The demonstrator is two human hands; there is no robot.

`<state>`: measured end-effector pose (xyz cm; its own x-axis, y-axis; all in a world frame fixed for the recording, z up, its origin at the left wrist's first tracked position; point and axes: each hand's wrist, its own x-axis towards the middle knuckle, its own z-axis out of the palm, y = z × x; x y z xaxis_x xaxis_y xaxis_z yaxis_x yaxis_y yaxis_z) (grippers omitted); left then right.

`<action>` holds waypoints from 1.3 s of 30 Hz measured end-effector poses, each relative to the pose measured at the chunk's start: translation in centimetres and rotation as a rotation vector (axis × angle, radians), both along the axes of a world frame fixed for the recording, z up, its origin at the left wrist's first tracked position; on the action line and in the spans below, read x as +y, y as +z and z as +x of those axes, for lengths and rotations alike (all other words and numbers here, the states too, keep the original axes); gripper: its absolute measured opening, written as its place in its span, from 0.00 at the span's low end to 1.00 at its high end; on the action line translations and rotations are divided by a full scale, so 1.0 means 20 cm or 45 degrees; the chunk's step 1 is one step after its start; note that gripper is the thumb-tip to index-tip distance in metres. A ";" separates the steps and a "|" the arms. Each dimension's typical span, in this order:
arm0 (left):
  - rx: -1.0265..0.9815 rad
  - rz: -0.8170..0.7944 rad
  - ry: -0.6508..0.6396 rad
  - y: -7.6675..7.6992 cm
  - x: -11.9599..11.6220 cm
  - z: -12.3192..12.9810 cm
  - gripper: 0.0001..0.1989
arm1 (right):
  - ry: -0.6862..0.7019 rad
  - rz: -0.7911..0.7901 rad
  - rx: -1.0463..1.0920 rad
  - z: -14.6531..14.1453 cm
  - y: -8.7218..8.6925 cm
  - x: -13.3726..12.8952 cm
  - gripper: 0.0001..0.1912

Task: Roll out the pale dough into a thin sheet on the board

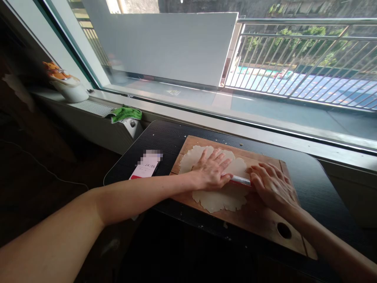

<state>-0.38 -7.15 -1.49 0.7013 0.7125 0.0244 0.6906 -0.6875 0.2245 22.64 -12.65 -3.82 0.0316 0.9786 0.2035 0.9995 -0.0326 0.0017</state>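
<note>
A thin, pale sheet of dough [221,200] with a ragged edge lies on a wooden board [259,222]. Across it runs a narrow, shiny rod [240,180], with red along its lower side. My left hand [211,169] rests over the rod's left part, fingers spread flat above the dough. At the rod's right end, my right hand [272,184] lies palm down with its fingers stretched out, touching the rod and covering that end. Both hands hide parts of the rod, and I cannot tell how far it reaches beneath them.
The board sits on a black table [312,188] with small crumbs scattered about. A phone [145,167] showing a timer lies left of the board. A green cloth [126,113] and a white pot [70,89] stand by the window sill. The board has a round hole [284,230].
</note>
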 end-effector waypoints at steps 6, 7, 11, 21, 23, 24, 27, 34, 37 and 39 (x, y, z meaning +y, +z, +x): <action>0.070 -0.134 0.226 0.03 0.28 0.10 0.33 | -0.331 -0.099 0.220 -0.02 0.11 0.26 0.30; 0.073 -0.147 0.276 0.03 0.30 0.11 0.33 | -0.381 -0.110 0.238 -0.02 0.13 0.30 0.31; 0.058 -0.117 0.151 0.01 0.17 0.06 0.31 | -0.258 -0.181 0.159 -0.04 0.11 0.19 0.28; 0.089 -0.054 0.287 0.05 0.31 0.14 0.32 | -0.376 -0.195 0.184 0.01 0.13 0.27 0.32; 0.100 -0.100 0.261 0.04 0.27 0.12 0.32 | -0.333 -0.168 0.175 0.01 0.12 0.25 0.31; 0.097 -0.104 0.202 0.02 0.22 0.10 0.32 | -0.266 -0.149 0.151 0.01 0.11 0.21 0.29; 0.048 -0.022 0.029 -0.01 0.08 0.03 0.31 | -0.068 -0.075 0.054 0.01 0.05 0.05 0.24; 0.080 -0.026 0.342 0.04 0.33 0.14 0.32 | -0.363 -0.193 0.171 0.01 0.14 0.31 0.31; 0.084 -0.026 0.316 0.03 0.30 0.12 0.32 | -0.342 -0.196 0.176 0.00 0.15 0.27 0.31; 0.082 -0.034 0.145 0.00 0.18 0.07 0.31 | -0.211 -0.180 0.127 0.00 0.11 0.14 0.27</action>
<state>1.01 -3.58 -1.41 0.6156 0.7871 -0.0380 0.7773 -0.5985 0.1939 22.56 -9.78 -1.60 0.2073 0.9769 0.0529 0.9759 -0.2027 -0.0803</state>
